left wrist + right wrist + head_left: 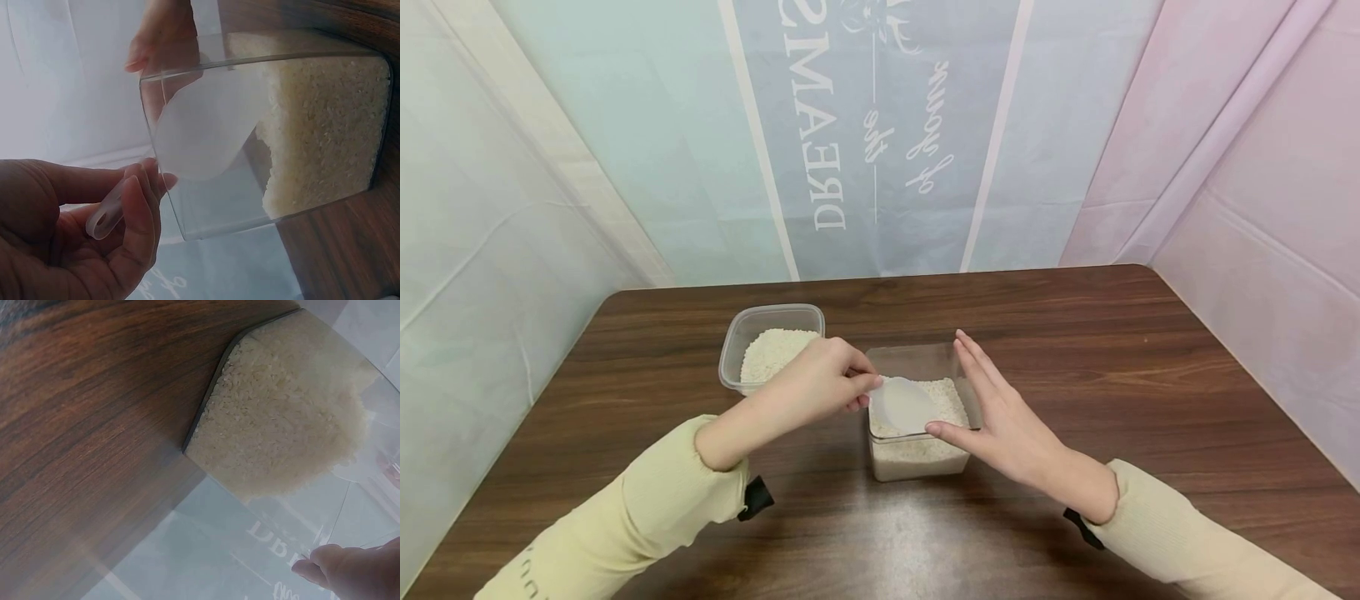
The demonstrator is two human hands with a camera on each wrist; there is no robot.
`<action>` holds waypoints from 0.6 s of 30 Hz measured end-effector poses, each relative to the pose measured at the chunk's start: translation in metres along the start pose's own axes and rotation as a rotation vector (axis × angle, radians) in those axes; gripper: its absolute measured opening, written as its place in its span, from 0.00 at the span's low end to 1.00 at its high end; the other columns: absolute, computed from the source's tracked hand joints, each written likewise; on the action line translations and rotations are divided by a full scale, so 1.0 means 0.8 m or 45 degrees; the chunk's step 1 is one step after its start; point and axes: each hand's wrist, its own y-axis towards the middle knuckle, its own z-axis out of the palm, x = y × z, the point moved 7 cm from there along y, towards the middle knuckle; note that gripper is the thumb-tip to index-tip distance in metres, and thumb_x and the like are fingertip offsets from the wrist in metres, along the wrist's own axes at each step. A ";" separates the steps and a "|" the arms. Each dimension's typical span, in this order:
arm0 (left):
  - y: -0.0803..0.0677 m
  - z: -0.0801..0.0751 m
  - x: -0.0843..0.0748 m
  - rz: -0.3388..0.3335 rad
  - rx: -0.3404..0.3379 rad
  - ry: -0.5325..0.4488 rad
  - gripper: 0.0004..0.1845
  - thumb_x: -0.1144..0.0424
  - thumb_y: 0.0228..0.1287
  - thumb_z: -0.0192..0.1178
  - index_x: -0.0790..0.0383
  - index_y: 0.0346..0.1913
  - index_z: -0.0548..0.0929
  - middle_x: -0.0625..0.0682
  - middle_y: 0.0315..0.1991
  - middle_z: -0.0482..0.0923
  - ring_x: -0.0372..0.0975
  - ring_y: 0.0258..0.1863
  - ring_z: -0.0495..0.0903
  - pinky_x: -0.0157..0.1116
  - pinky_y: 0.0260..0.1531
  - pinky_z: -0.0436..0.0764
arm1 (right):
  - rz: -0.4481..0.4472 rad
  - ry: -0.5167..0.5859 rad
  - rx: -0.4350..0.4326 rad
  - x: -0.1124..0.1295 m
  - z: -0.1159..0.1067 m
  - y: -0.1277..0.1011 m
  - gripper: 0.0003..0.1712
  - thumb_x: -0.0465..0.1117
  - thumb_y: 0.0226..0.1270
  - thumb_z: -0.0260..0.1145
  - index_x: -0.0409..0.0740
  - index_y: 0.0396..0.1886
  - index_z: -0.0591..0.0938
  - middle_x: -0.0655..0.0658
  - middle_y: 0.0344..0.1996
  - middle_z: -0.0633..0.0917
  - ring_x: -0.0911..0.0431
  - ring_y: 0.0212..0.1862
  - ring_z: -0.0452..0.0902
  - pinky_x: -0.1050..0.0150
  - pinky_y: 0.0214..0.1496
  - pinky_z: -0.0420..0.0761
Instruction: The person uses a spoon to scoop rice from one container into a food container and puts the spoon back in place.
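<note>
Your left hand [820, 385] pinches a white scoop [904, 406] over the rice in the clear square container [917, 457]; your right hand [1000, 417], fingers straight, braces its right wall. Tilt the scoop leaving the rim and grains may scatter before the round tub [767, 346] left of it.

The backdrop sheet [880, 133] behind the table carries white lettering, seen upside down and mirrored. The block capitals read "DREAMS", running up the grey-blue centre panel. Beside them, in script, stand "the" and "of your". In the right wrist view, a fragment of the same capitals shows through the clear container [350, 506], too partial to read.
</note>
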 end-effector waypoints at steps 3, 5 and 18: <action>0.000 -0.002 0.001 0.009 -0.011 0.006 0.08 0.66 0.61 0.57 0.65 0.30 0.84 0.47 0.17 0.78 0.33 0.17 0.76 0.27 0.21 0.75 | -0.009 -0.013 0.000 0.001 -0.001 0.000 0.54 0.60 0.56 0.63 0.49 0.72 0.42 0.52 0.71 0.44 0.48 0.68 0.52 0.46 0.61 0.62; 0.000 -0.004 0.001 0.014 -0.017 0.004 0.07 0.66 0.61 0.57 0.65 0.31 0.84 0.46 0.17 0.79 0.32 0.17 0.76 0.27 0.21 0.75 | -0.016 -0.018 -0.001 0.001 -0.002 0.000 0.54 0.60 0.56 0.63 0.47 0.72 0.43 0.51 0.71 0.44 0.48 0.68 0.52 0.46 0.62 0.61; -0.003 -0.013 0.007 -0.021 -0.057 0.024 0.07 0.66 0.61 0.57 0.65 0.34 0.84 0.46 0.20 0.80 0.33 0.21 0.78 0.29 0.23 0.75 | -0.039 -0.035 0.025 0.002 -0.003 -0.001 0.58 0.62 0.54 0.64 0.43 0.72 0.43 0.51 0.71 0.42 0.49 0.69 0.50 0.47 0.63 0.60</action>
